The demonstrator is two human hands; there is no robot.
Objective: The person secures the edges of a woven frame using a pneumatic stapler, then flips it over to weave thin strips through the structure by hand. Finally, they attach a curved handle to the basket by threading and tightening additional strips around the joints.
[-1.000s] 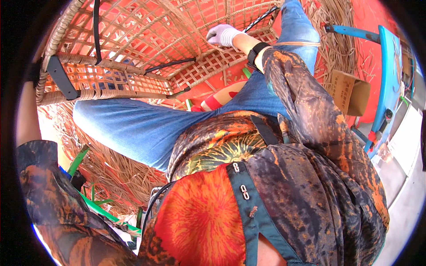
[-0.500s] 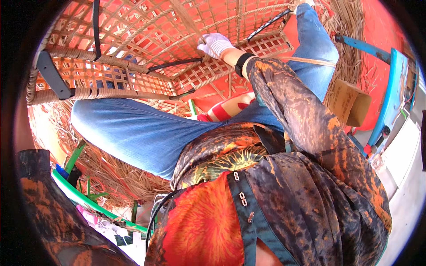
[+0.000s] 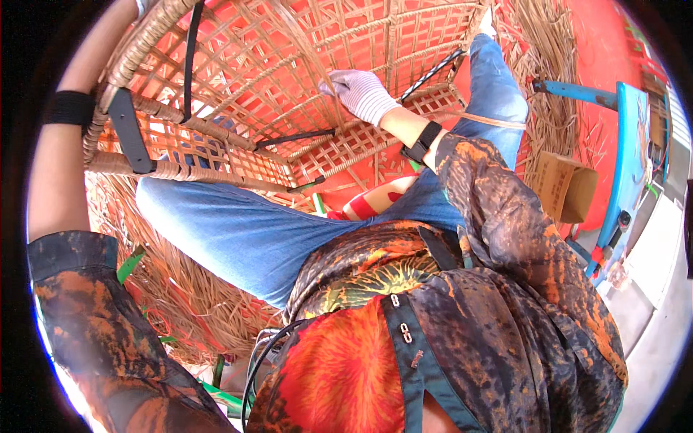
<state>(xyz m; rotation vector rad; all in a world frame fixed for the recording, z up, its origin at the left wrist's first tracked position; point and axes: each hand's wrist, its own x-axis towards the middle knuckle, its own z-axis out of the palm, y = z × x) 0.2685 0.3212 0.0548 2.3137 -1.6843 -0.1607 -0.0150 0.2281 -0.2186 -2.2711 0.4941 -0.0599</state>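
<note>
A large woven rattan frame (image 3: 238,177) leans across my lap, its open lattice facing me and its corner rails wrapped with cord. My right hand (image 3: 359,96), in a white glove with purple-grey stripes, is closed around a flat tan rattan strip (image 3: 302,35) in front of the lattice. The strip runs up to the top edge and dangles a little below my fingers. At the far upper left, my left hand (image 3: 144,6) reaches behind the frame's outer rail; only a bit of its glove shows and its fingers are hidden.
A black bracket (image 3: 131,131) and black straps (image 3: 192,61) join parts of the frame. Bundles of loose strips (image 3: 545,65) lie on the red floor covering on both sides. To the right stand an open cardboard box (image 3: 564,187) and a blue stool (image 3: 626,159).
My left forearm has risen along the frame's left side, bringing a bit of its glove into view. The frame sits slightly farther right in the picture. My right hand still grips the strip.
</note>
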